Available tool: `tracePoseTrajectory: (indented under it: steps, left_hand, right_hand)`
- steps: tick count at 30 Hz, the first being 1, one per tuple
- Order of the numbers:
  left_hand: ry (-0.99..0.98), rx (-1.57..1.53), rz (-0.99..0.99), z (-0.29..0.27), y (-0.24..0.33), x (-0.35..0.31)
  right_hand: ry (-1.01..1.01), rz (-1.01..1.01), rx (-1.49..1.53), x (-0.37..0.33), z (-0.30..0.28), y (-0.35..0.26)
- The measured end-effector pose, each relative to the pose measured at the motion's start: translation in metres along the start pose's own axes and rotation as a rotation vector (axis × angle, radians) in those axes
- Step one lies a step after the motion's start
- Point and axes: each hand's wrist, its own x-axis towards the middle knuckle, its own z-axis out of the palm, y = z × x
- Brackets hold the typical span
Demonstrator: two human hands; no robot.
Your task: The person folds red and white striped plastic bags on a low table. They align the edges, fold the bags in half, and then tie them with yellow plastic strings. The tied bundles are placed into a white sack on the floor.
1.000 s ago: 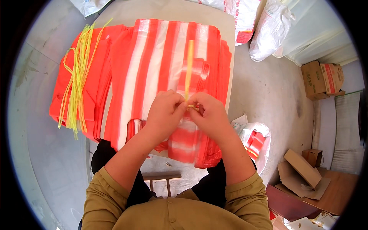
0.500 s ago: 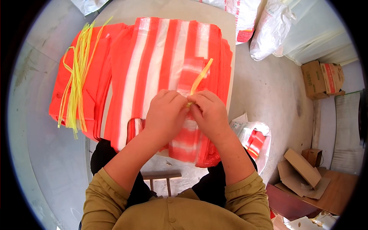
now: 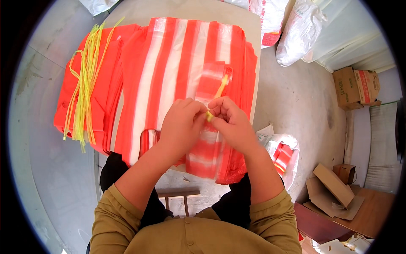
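My left hand (image 3: pixel 179 127) and my right hand (image 3: pixel 230 120) meet above a folded bundle of red-and-white striped plastic bags (image 3: pixel 209 146). Both pinch a short yellow plastic tie strip (image 3: pixel 216 95), whose free end sticks up and to the right from between my fingers. The bundle hangs over the near edge of the table (image 3: pixel 186 8). Beneath it lies a wide flat stack of the same striped bags (image 3: pixel 169 72).
A bunch of long yellow tie strips (image 3: pixel 86 80) lies on orange-red bags at the table's left. White sacks (image 3: pixel 296 34) and cardboard boxes (image 3: pixel 355 86) stand on the floor to the right. A bag of packed bundles (image 3: pixel 281 154) sits by my right knee.
The yellow strip's free end has dropped from upright to leaning right and looks shorter. Both hands stayed together on the bundle, shifting slightly.
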Motion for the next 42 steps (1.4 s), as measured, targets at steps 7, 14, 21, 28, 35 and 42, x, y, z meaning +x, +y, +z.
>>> tracePoseTrajectory:
  steps: [7,14,21,28,35,42]
  left_hand:
    - [-0.065,-0.057,-0.037,-0.001,-0.004,0.002]
    - [-0.048,0.027,0.014,-0.004,-0.007,0.004]
    - [0.08,0.427,0.239,-0.007,-0.014,0.014]
    - [0.133,0.291,0.006,-0.011,-0.005,0.014]
    - [-0.167,-0.017,-0.197,-0.025,0.001,-0.013]
    - [-0.234,-0.062,-0.219,-0.034,0.009,-0.016]
  right_hand:
    - [0.001,-0.38,-0.506,0.001,-0.008,0.005]
    - [0.034,-0.409,-0.535,-0.004,-0.008,0.003]
    - [-0.127,-0.319,-0.523,-0.011,-0.025,0.002]
    - [0.035,-0.233,-0.411,-0.017,-0.033,0.004]
    - [0.077,0.032,-0.774,-0.018,-0.03,-0.007]
    - [0.124,0.053,-0.681,-0.02,-0.024,-0.01]
